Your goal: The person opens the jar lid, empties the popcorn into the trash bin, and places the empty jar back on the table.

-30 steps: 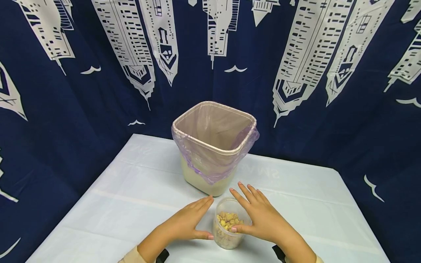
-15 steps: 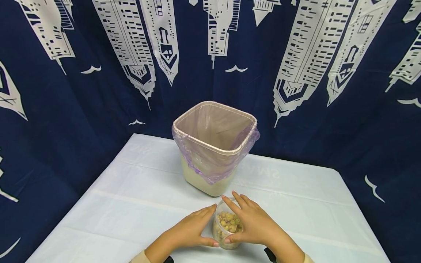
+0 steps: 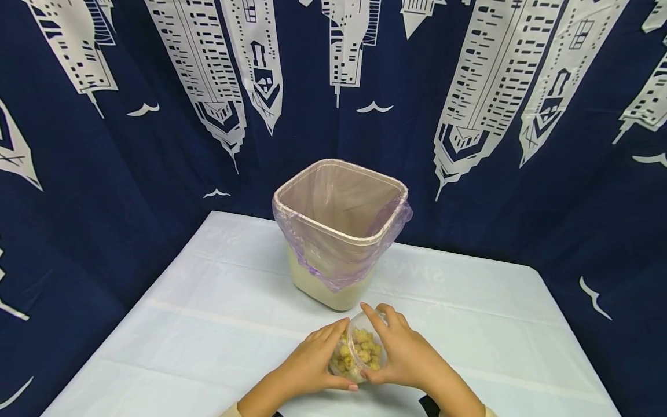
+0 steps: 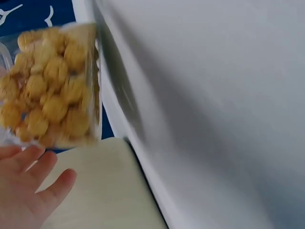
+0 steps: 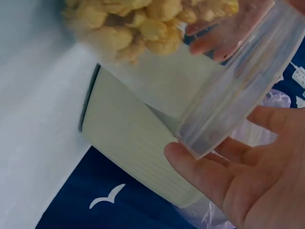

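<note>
The left hand (image 3: pixel 311 362) and right hand (image 3: pixel 406 356), partly spread and curved, hold a tilted clear tub (image 5: pixel 238 81) of popcorn (image 5: pixel 159 21). Both are well in from the tabletop's (image 3: pixel 182 324) far edge

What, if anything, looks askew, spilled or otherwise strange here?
The tub of popcorn tilts, its mouth toward the right hand; no spill is visible. Oddly, buildings printed on the blue cloth hang upside down.

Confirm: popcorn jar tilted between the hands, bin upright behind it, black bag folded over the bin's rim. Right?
One fix: the bag is see-through purple, not black; head view shows it. The rest holds: jar tilted between left hand and right hand, bin upright behind it, bag folded over the rim.
</note>
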